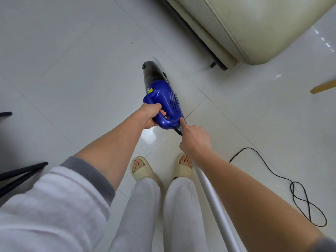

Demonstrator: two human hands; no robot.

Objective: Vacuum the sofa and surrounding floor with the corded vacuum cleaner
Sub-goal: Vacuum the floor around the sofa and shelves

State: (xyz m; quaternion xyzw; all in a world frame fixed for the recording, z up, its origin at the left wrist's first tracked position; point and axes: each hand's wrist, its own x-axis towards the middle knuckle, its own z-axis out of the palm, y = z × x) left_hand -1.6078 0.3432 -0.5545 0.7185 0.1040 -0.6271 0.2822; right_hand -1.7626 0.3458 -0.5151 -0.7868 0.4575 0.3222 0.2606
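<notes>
A blue handheld vacuum cleaner (166, 99) with a dark dust cup hangs over the white tiled floor (72, 70), nozzle pointing away from me. My left hand (150, 115) grips its loop handle. My right hand (193, 139) touches the rear of the body with a straight index finger, just above the cord's exit. Its other fingers curl round the top of a white tube (214, 202) that runs down under my forearm. The black cord (298, 188) lies looped on the floor to my right. The cream sofa (254, 24) stands at the top right.
A dark sofa foot (213, 64) sits at the sofa's near corner. At the right edge a wooden leg (322, 87) pokes in. Black furniture legs (23, 170) reach in from the left. My feet in cream slippers (143, 171) stand below the vacuum.
</notes>
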